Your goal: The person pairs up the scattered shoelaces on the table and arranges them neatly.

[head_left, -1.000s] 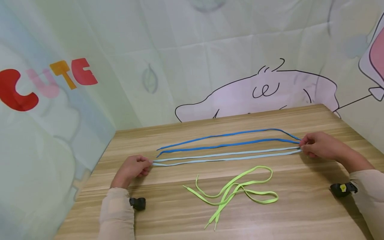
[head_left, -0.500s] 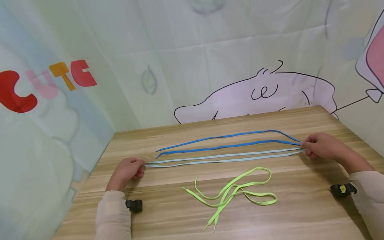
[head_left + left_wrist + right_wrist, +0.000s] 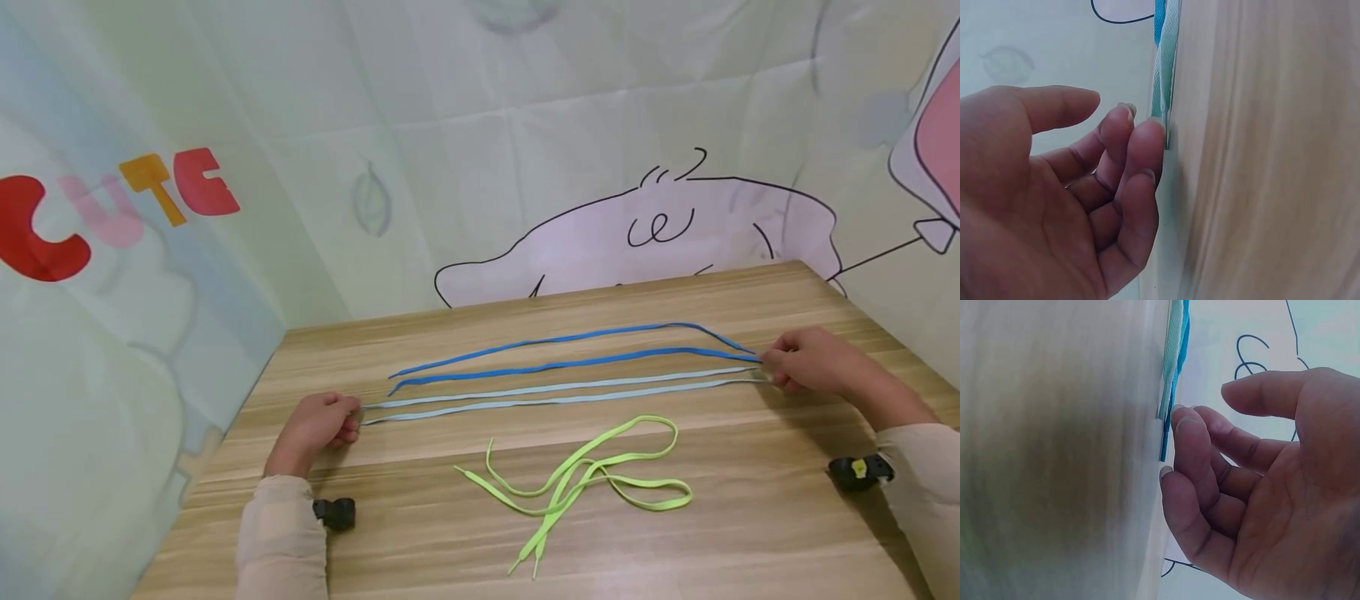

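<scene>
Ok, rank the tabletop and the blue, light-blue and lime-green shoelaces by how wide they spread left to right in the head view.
1. Wood-grain tabletop
2. Light-blue shoelaces and blue shoelaces: too alike to rank surely
3. Lime-green shoelaces, looped and crossing

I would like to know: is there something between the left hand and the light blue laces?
Nothing visible stands between the left hand and the light blue laces: its fingers are right at their ends. The yellow-green laces lie nearer the person, out of the way.
</scene>
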`<state>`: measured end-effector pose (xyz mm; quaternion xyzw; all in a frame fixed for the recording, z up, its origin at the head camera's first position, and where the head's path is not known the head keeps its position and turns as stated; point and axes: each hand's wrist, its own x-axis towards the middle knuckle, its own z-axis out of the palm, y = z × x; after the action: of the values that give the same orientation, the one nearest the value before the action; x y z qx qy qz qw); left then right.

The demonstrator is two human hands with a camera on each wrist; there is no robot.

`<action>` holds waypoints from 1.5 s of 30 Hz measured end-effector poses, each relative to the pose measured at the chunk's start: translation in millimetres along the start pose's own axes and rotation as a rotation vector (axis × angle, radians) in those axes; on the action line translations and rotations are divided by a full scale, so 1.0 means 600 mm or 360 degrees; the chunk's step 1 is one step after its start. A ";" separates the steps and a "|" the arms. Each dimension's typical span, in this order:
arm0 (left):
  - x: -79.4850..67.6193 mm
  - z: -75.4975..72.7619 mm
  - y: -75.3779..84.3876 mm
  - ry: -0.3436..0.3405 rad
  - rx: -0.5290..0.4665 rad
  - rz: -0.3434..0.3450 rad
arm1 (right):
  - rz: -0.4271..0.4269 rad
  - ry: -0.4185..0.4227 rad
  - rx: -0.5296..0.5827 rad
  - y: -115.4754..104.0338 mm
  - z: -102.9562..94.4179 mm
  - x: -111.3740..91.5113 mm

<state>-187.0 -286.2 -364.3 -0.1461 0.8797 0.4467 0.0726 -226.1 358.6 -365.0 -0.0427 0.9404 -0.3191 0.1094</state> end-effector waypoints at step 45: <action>-0.017 0.091 0.077 -0.0342 0.0091 0.0382 | -0.0183 -0.0050 -0.0080 -0.076 0.042 -0.005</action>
<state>-192.4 -214.2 -358.6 0.0109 0.8903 0.4401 0.1164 -216.7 307.9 -356.1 -0.1044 0.9423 -0.3004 0.1047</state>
